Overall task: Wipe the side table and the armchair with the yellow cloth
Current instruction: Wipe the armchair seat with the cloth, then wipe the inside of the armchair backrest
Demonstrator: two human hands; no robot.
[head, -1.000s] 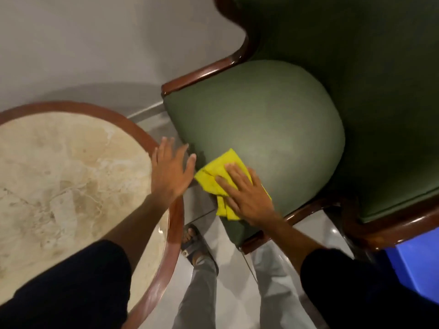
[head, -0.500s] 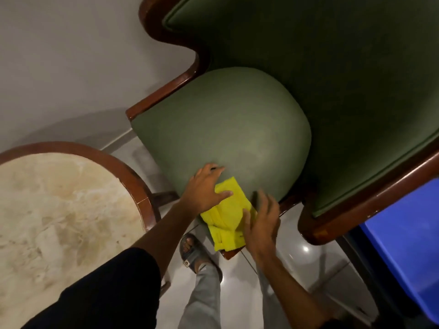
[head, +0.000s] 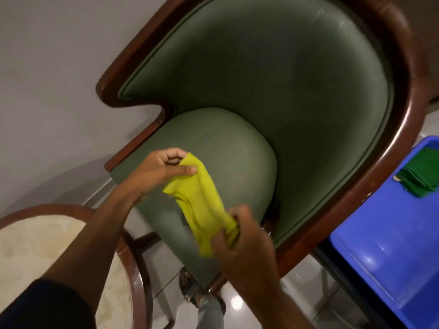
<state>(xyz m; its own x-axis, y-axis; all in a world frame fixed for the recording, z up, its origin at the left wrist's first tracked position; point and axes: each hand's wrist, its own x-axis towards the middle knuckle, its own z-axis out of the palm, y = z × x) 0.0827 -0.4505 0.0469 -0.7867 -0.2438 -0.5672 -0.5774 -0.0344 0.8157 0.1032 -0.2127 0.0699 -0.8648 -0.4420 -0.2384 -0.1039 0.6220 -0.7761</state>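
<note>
The yellow cloth [head: 202, 205] hangs stretched between both hands, lifted above the seat of the green armchair [head: 273, 96]. My left hand [head: 164, 169] pinches its upper end. My right hand [head: 242, 236] grips its lower end near the seat's front edge. The armchair has a dark wooden frame and a rounded green cushion. The round side table [head: 35, 245] with a marble top and wooden rim sits at the lower left, partly hidden by my left arm.
A blue plastic bin [head: 392, 245] stands right of the armchair with a folded green cloth [head: 422, 174] on it. A grey wall runs behind at the left. My sandalled foot [head: 190, 288] rests on the glossy tiled floor below the seat.
The cloth was pressed on the seat's front under my right hand; now both hands have lifted it and pulled it out between them. The view has swung up over the chair's backrest.
</note>
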